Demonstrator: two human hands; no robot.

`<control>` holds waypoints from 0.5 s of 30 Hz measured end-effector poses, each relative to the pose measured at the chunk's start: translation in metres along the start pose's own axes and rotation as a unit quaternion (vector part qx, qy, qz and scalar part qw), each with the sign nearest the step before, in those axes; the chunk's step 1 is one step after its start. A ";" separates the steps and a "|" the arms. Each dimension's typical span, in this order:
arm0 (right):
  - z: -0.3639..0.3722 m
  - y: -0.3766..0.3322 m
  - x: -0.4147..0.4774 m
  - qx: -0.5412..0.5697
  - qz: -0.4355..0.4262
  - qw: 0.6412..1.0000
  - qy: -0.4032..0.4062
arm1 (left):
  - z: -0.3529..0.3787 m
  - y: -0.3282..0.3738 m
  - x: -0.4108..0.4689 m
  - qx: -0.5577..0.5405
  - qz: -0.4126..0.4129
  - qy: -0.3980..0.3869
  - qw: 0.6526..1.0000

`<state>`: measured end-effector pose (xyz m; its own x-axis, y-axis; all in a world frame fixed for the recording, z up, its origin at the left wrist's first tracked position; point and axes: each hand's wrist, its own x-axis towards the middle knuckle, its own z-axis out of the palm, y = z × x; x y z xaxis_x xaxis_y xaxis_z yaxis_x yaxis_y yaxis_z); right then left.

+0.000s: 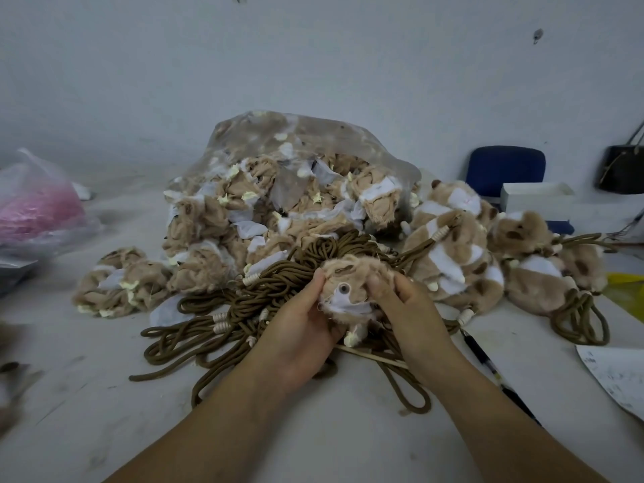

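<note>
A small tan and white plush toy skin [352, 291], inside out with a round eye backing showing, is held above the table between both hands. My left hand [299, 329] grips its left side with the thumb on top. My right hand [414, 312] pinches its right side, fingers curled into the fabric. Under the hands lies a tangle of brown cords [265, 301] with cream beads.
A clear plastic bag [299, 190] spilling unturned plush skins stands behind. Finished plush toys [488, 259] with cords pile at right. A pink-filled bag [38, 207] at far left, a black pen [488, 364], a paper sheet [616, 378], a blue chair [505, 169], a white box [536, 200].
</note>
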<state>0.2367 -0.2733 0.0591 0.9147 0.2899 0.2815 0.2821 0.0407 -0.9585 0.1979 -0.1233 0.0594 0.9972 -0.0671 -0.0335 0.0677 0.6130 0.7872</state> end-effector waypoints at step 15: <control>0.010 -0.016 -0.011 -0.264 -0.258 0.930 0.004 | -0.004 0.009 0.000 -0.016 0.000 -0.065 0.998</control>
<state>0.2193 -0.2677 0.0707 0.6207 0.3538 0.6997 0.7838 -0.3028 -0.5421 0.1984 -0.1143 0.0643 0.9848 -0.1667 0.0484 0.0702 0.6378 0.7670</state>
